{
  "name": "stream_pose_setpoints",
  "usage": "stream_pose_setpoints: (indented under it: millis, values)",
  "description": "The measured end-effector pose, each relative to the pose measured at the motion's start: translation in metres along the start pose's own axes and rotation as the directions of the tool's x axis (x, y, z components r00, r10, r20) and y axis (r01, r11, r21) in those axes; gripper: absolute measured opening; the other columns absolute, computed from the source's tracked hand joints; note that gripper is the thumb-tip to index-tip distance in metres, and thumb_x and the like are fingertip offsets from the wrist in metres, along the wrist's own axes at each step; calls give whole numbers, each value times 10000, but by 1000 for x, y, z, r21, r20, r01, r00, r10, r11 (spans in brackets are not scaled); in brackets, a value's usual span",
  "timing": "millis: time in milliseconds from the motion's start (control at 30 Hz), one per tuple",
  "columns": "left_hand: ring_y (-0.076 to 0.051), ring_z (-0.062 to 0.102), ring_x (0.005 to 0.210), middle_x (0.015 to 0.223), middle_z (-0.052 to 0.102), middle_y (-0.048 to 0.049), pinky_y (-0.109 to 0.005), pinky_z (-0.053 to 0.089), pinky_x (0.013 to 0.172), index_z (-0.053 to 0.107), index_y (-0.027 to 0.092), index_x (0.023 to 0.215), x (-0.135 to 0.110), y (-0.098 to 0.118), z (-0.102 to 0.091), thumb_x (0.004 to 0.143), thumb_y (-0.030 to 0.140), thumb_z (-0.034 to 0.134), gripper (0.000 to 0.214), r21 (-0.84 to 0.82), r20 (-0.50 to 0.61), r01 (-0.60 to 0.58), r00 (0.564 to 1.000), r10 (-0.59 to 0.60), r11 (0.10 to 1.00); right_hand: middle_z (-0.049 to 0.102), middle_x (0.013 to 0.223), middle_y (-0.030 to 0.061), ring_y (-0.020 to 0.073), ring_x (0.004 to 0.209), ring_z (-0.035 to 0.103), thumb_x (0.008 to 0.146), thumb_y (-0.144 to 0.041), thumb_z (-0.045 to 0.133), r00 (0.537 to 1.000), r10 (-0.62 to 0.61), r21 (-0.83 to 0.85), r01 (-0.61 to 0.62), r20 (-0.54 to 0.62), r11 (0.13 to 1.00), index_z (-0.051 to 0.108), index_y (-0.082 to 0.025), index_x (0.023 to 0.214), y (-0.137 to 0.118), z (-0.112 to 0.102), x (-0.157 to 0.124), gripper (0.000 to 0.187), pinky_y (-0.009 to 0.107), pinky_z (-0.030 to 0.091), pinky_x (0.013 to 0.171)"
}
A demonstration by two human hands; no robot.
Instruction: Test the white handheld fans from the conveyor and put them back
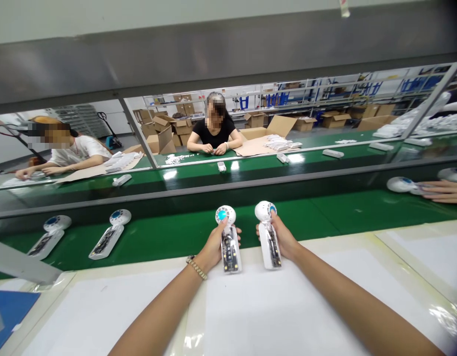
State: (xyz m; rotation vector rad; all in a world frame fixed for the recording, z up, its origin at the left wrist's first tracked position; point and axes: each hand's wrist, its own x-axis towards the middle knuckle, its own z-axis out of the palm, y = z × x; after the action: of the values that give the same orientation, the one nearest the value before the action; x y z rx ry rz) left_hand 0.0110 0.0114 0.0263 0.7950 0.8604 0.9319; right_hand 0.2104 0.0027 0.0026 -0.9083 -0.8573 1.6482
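Observation:
My left hand is closed around a white round-headed handheld device, its thumb on the head near a blue centre. The uncovered handle shows a dark circuit board. A matching white device is in my right hand, with the thumb over its blue centre. Both are held side by side, heads away from me, over the near edge of the green conveyor belt. Farther left on the belt lie two more such devices, one nearer and one beyond it.
White paper sheets cover the near table. At right, a co-worker's hand touches another device. Across a metal rail, two people sit at a second green belt with white parts. A blue board lies at lower left.

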Motion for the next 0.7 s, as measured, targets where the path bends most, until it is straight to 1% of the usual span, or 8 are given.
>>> stream_pose_setpoints:
  millis: [100,167,233,333,400,500,600,700]
  values:
    - [-172,608,820,931,633,-56,-301,483,760,529,168,1042,9,-3,-10,598,270,761,511,173,-14,-228,972,234,958,624,939,49,204,850,602,616,-402,738,967,-246,-318,212,-70,924,521,-195,1015,1,-21,10,499,329,475,761]
    - [-205,596,896,967,615,-69,-353,456,834,498,171,1081,16,-5,-17,604,263,756,550,320,-33,-287,949,313,903,570,1105,73,238,1019,546,614,-361,743,917,-386,-512,284,-102,811,443,-220,1141,0,-34,16,623,396,429,870]
    - [-250,564,984,1047,583,-110,-424,405,906,501,161,1081,20,-7,-22,655,309,711,497,465,-96,-306,916,391,831,514,1199,90,255,1113,481,674,-375,687,881,-464,-665,293,-91,687,423,-230,1188,-2,-41,20,596,444,375,934]
    - [-294,379,1216,1238,480,-136,-472,212,1049,535,177,1082,14,-7,-20,694,293,670,427,629,-139,-391,794,592,672,500,1213,85,254,1131,455,778,-342,574,848,-529,-795,353,47,494,473,-238,1164,-3,-39,16,412,453,340,964]
    - [-288,264,1293,1312,429,-122,-457,102,1089,559,198,1082,3,-8,-11,700,251,659,398,647,-54,-494,730,682,581,528,1151,84,241,1066,495,823,-283,502,794,-589,-817,434,148,379,507,-243,1131,0,-27,8,311,426,373,932]
    - [-294,262,1303,1323,442,-125,-468,73,1099,591,200,1081,-15,-11,9,706,199,637,378,567,207,-622,742,638,539,595,957,85,224,871,567,817,-193,460,761,-557,-820,524,332,228,564,-227,1045,10,-4,-7,253,375,449,803]
    - [-295,399,1222,1215,548,-135,-481,179,1078,607,189,1089,-26,-18,22,755,158,558,339,521,489,-680,733,472,516,644,869,88,237,809,595,752,-133,481,751,-383,-794,604,537,71,611,-203,915,21,15,-19,220,360,467,738]
    - [-268,494,1128,1174,581,-126,-435,316,1012,571,200,1161,-26,-23,21,810,131,458,375,557,596,-723,691,409,409,672,841,87,238,778,613,734,-141,499,747,-294,-781,625,597,2,617,-196,829,26,22,-24,161,336,467,687]
